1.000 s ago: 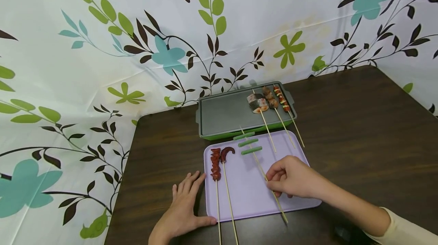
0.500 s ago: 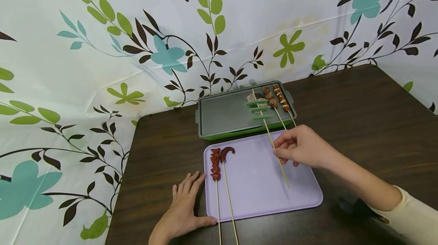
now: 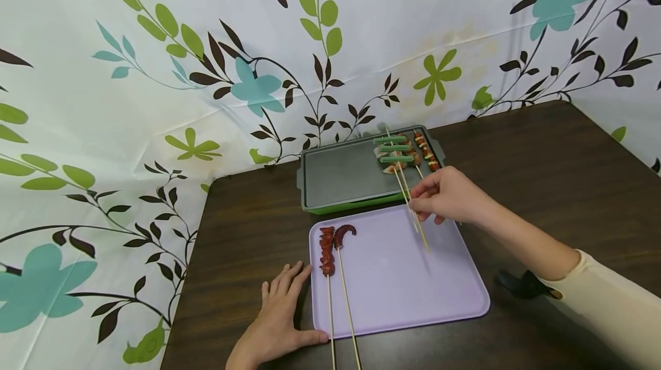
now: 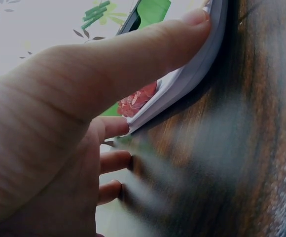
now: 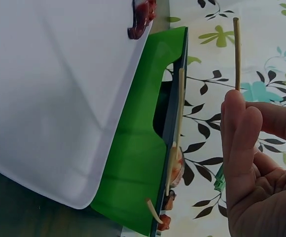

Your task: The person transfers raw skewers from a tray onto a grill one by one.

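My right hand (image 3: 446, 197) pinches the stick of a green-bean-like skewer (image 3: 395, 148) between thumb and fingertips. Its three green pieces are above the right part of the grey-topped grill (image 3: 341, 172), partly covering a fish skewer and a brown meat skewer there. In the right wrist view the bare stick end (image 5: 237, 54) sticks up from the fingertips. My left hand (image 3: 281, 312) lies spread at the left edge of the lilac tray (image 3: 408, 284), its thumb at the near corner. On the tray lie a red meat skewer (image 3: 327, 250) and an octopus-tentacle skewer (image 3: 343, 235).
A skewer with red and yellow pieces (image 3: 426, 151) lies at the grill's right end. The grill has a green body (image 5: 133, 143) and stands behind the tray, near a patterned cloth (image 3: 258, 43). A small black object (image 3: 521, 284) is beside the right sleeve.
My right hand has lifted the green skewer from over the tray and carried it away from me and rightward, to above the grill. The left hand stays at the tray's edge.
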### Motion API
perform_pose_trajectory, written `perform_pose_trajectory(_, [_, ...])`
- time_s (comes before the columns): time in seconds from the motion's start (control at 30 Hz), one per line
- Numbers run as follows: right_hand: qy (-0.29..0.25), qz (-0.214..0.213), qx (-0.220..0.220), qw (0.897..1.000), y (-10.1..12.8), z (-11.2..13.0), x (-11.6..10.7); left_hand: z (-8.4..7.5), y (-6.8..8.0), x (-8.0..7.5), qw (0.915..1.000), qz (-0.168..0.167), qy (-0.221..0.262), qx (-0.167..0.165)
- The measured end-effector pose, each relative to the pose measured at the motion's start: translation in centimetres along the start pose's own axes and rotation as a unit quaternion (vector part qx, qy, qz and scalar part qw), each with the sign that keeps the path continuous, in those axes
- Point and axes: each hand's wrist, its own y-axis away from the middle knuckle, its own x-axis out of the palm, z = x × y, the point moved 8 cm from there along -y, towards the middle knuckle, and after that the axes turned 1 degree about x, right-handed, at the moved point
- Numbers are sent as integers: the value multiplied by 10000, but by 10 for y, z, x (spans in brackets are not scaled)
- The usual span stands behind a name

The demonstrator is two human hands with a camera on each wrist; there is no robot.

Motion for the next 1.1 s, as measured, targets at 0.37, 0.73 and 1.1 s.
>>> perform_pose_trajectory(0.37, [80,268,123,9995,-27,1,11,-2,0,0,10000,61,19,-27])
perform_pose_trajectory(0.73, [519,530,252,9969,-47,6,34,0,0,1,10000,48,2,-47])
perform_pose_trajectory(1.1, [886,466,409,9941,-61,8,46,0,0,1,10000,-1,41,15])
